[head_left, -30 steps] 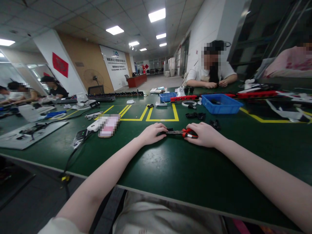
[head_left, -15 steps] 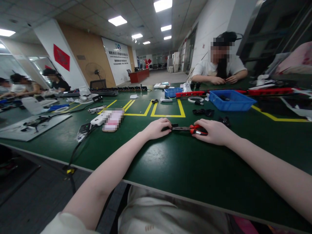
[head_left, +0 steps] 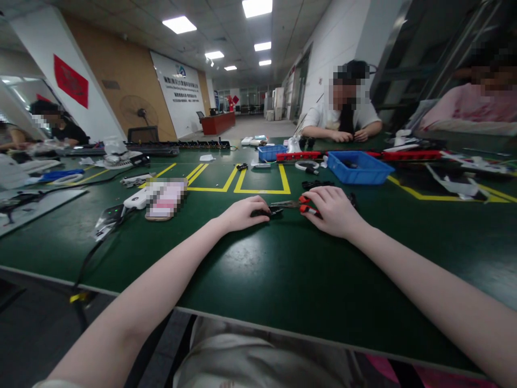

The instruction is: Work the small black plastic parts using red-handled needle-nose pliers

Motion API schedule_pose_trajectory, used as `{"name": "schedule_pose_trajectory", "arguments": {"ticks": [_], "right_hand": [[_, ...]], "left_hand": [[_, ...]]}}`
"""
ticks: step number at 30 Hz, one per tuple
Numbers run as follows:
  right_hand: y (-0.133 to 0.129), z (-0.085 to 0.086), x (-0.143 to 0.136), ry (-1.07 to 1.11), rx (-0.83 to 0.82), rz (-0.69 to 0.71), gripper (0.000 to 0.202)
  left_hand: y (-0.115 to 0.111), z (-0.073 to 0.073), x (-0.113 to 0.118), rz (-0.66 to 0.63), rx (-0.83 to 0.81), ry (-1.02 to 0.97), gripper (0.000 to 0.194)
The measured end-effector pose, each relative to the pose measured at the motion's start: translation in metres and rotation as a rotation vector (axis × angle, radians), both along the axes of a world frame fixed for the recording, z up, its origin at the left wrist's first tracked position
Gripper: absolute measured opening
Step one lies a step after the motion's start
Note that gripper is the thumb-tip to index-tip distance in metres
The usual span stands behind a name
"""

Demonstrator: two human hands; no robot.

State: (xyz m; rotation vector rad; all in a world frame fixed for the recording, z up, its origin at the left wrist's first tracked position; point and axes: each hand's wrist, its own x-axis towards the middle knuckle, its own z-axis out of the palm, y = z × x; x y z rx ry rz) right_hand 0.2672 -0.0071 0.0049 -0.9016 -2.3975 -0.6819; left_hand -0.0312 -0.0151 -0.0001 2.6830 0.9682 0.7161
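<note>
Near the middle of the green table (head_left: 258, 258), my left hand (head_left: 245, 213) is closed around a small black part (head_left: 275, 210) that sticks out past its fingertips. To its right, my right hand (head_left: 332, 209) grips red-handled pliers (head_left: 304, 205) with the fingers curled over the handles. The metal jaws point left and lie by the upper side of the black part; whether they touch it is too small to tell. Black pieces (head_left: 317, 184) lie just behind my right hand, partly hidden by it.
A blue bin (head_left: 357, 167) stands behind on the right, a smaller blue bin (head_left: 272, 153) further left. On the left lie a phone (head_left: 166, 200), a white device (head_left: 135, 199) and a black cable (head_left: 86, 258). A person (head_left: 343, 116) sits across the table.
The view has turned to the right. The pliers' handles have spread, and the jaws have come off the end of the black part, which now shows more in front of my left hand.
</note>
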Motion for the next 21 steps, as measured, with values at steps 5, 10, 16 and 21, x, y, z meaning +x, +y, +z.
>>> {"name": "schedule_pose_trajectory", "arguments": {"ticks": [5,10,16,21], "right_hand": [[0.003,-0.001,0.001,0.012,-0.072,-0.005,0.042],[0.001,-0.001,0.003,0.002,-0.152,0.054,0.043],[0.000,0.000,0.004,-0.011,-0.160,0.097,0.043],[0.000,-0.001,0.003,-0.017,-0.137,0.091,0.044]], "left_hand": [[-0.002,-0.001,0.008,-0.057,-0.058,-0.055,0.015],[-0.003,-0.003,0.014,-0.091,-0.097,-0.104,0.010],[0.002,-0.006,0.013,-0.093,-0.086,-0.128,0.008],[0.005,-0.012,0.014,-0.072,-0.073,-0.143,0.010]]}}
